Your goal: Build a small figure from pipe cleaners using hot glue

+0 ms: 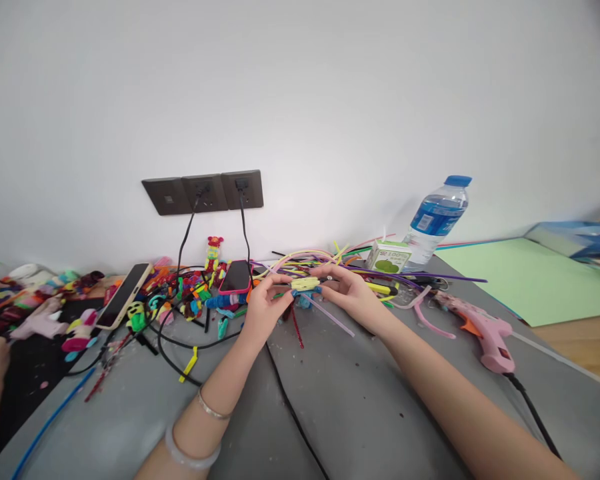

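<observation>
The left hand (263,310) and right hand (349,291) both pinch the yellow piece (305,284) between them, which may be soft and could bend if squeezed hard.

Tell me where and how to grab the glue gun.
Take the glue gun by its handle, probably best from the near side: the handle juts toward the wearer, with the orange trigger on its left and the cord leaving its base.

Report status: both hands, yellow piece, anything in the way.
Left hand, right hand: holding yellow piece between them. Black cable: on table, nearer the wearer.
</observation>
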`<state>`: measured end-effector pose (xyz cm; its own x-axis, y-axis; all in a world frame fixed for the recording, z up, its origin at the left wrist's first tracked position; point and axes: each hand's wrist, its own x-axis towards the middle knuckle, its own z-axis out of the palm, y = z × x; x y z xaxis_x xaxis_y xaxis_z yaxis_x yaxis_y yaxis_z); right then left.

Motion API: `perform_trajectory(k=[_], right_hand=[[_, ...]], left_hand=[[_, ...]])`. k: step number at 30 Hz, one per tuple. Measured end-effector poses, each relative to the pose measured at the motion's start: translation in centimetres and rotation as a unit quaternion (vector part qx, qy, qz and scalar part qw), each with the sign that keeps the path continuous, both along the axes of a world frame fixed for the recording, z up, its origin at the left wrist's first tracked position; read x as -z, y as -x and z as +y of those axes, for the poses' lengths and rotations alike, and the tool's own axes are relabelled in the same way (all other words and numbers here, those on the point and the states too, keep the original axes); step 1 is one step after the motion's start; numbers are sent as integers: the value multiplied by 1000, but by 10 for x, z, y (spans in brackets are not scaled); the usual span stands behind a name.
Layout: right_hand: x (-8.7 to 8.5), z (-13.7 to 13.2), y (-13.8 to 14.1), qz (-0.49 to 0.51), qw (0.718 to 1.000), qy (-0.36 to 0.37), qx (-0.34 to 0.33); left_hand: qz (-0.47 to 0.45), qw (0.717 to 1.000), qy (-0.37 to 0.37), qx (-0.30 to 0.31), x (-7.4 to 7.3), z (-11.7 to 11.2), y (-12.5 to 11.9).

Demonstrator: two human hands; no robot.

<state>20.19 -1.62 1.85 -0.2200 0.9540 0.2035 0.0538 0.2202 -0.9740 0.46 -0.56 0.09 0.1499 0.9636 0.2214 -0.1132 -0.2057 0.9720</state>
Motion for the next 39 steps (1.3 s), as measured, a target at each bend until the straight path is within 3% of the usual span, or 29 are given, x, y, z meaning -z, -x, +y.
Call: perform_trajectory(k=[8,30,39], right_hand=[[-5,-1,3,19,999,18,40],[0,0,5,55,996,51,39],[3,2,5,73,996,53,21]], left_hand=[[6,1000,-22,16,-1,-2,-1],[-42,997,33,54,-3,-4,-2],[-38,998,34,35,-3,-4,-2]])
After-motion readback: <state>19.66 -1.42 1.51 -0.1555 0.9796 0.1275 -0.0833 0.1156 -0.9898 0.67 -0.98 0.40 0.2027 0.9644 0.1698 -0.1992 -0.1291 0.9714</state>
